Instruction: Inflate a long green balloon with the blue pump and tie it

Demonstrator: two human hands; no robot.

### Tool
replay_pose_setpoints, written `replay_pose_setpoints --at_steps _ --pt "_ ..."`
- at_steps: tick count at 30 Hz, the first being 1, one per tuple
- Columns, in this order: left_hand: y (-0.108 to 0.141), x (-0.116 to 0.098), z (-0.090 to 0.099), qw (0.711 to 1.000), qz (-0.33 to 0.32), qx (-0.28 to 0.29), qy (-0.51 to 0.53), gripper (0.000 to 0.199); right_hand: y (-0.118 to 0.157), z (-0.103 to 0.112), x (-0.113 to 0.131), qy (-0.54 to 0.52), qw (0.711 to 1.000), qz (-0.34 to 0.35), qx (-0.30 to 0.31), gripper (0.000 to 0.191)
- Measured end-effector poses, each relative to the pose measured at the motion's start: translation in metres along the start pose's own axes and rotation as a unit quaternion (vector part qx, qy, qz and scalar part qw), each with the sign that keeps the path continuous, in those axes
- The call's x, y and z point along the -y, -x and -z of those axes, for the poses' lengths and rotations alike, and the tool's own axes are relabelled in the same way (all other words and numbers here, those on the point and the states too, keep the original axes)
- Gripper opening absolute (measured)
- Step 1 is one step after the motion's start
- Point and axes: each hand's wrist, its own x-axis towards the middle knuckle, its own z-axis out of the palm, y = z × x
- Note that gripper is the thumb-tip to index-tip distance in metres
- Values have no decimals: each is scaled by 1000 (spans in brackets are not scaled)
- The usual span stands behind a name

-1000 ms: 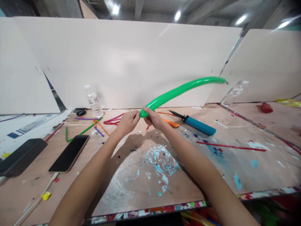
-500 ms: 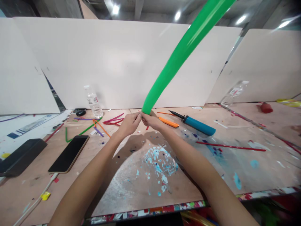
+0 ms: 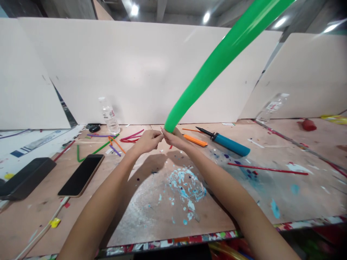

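Note:
A long inflated green balloon (image 3: 208, 72) rises from my hands and leans to the upper right, running out of the top of the view. My right hand (image 3: 175, 139) is closed around its lower end. Right beside it, my left hand (image 3: 149, 141) has its fingers pinched together at the balloon's neck, which the fingers mostly hide. Both hands are above the far part of the table. Behind my right hand lies an orange tool-like piece (image 3: 195, 140), and a blue balloon pump (image 3: 230, 143) with a black nozzle lies to its right.
Limp balloons in pink (image 3: 132, 136), green (image 3: 101, 148) and red (image 3: 268, 168) lie about. A phone (image 3: 81, 176) on a cable and a black box (image 3: 28, 177) are at left. Water bottles (image 3: 110, 117) stand before the white boards (image 3: 146, 72).
The balloon's upper part has tipped further right. My left fingers have shifted slightly away from the balloon's base, while my right hand keeps its hold. The view has moved a little.

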Motion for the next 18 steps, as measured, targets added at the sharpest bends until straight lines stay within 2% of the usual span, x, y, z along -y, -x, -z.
replay_pose_setpoints --at_steps 2,3,5,8,11,13,15,18 --pt "0 3 4 988 40 46 139 30 2 -2 5 21 999 34 0 45" --pt "0 5 4 970 55 68 227 27 2 -4 7 7 999 41 4 46" --pt "-1 6 3 913 73 93 392 24 1 -7 12 -67 997 33 18 46" --pt "-3 1 -7 823 73 44 561 21 -1 -10 18 -157 987 31 13 49" --pt "-8 -11 -22 756 91 -35 647 11 -4 -11 16 -160 985 39 -48 46" --pt "-10 -17 -29 731 105 -59 671 8 -5 -12 12 -151 983 40 -94 45" --pt "-12 -18 -33 722 105 -62 681 9 -6 -14 8 -142 982 44 -119 44" --pt "-12 -12 -31 734 107 -32 670 10 -7 -15 6 -141 980 48 -130 45"
